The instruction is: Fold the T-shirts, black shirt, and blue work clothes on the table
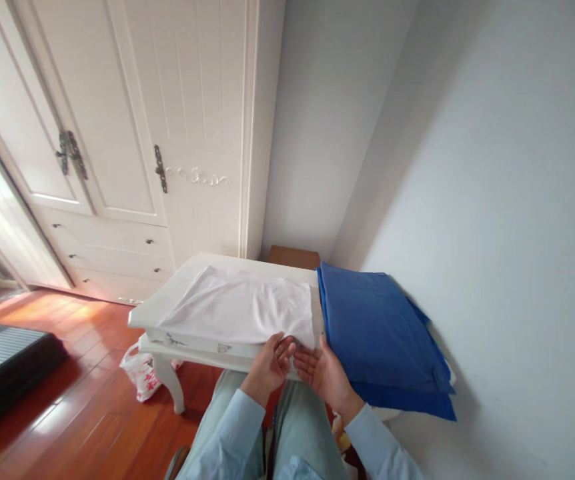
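Where laid flat on the bench (pixel 167 293), white cloth (pixel 242 307) with near edge just beyond left grip (pixel 269 365) and right grip (pixel 325 380); left half-curled, pinching impossible to discern; right spread, thumb apart.

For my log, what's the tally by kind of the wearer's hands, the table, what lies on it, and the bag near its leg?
Hands: 2 (left hand, right hand)
Table: 1
White cloth: 1
Blue pile: 1, layers uncounted
Bag: 1
Total: 6
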`<state>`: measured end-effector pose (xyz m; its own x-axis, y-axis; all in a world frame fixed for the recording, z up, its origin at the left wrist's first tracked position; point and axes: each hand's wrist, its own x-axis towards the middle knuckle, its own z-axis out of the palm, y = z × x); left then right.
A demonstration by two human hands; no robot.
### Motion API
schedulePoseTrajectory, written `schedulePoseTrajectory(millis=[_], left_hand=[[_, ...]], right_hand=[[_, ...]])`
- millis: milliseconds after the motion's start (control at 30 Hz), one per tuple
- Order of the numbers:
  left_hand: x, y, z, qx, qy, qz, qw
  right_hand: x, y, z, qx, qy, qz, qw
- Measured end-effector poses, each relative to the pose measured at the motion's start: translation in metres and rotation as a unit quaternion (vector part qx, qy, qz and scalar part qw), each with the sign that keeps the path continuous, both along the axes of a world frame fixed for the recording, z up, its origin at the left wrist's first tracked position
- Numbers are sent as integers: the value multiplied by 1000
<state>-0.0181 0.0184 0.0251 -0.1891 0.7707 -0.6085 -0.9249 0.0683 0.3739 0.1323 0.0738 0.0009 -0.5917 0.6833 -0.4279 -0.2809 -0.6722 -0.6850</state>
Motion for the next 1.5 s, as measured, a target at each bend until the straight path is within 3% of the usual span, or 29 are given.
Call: schedulePoseTrajectory(millis=[167,300,367,500,700,833,900,1000,1133,1333,1500], left_hand=[[-12,-25,-4,-30,48,-30,998],[-24,-38,-26,-35,84,-68,993],[-40,-44,-38,-37,103,-13,994],[-95,-61,-49,-46,151,179,971],[-166,-74,-27,-39,239,324,914],[-195,-71,-11,-58,290,333,895],[-208,-69,-9,-74,299,319,897],[-221,-65,-11,-86,303,293,903],[-211,-48,-14,-79,316,190,926],[-159,-2,6,-39,371,166,913],[-115,53,35,23,331,111,937]], right_hand=[[-8,32,20,-56,-13,-54,997],[-25,61,28,-32,-91,-65,993],[-31,80,30,-14,-148,-69,986],[-44,122,34,75,-227,-48,970],[-84,162,36,171,-300,-32,938],[-110,168,39,246,-359,22,900],[-118,170,43,296,-405,44,864],[-124,176,57,391,-480,50,784],[-122,192,93,495,-559,50,663],[-83,209,177,553,-633,49,539],[-8,201,253,563,-734,18,380]])
